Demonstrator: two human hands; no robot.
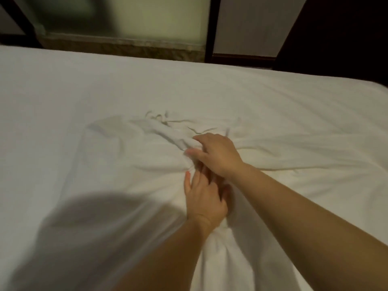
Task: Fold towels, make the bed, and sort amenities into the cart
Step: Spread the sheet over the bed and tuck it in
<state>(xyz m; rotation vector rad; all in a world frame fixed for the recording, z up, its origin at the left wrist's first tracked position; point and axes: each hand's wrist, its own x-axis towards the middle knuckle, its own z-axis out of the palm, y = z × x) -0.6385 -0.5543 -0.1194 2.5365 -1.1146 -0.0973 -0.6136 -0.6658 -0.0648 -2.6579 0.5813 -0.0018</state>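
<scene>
Down at the left, a dark shadow falls across the white bed sheet, which covers the whole mattress. Near the middle the left hand rests on gathered cloth, thumb stretched out. Its fingers run under the other hand, so I cannot tell its grip. Just right, the right hand pinches a raised fold between thumb and curled fingers. Creases fan out rightward.

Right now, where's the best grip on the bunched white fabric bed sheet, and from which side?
Probably the raised ridge of gathered folds in the white fabric bed sheet, from above on the near side: it alone stands up, and the right hand grips it there. The left hand lies just nearer.
</scene>
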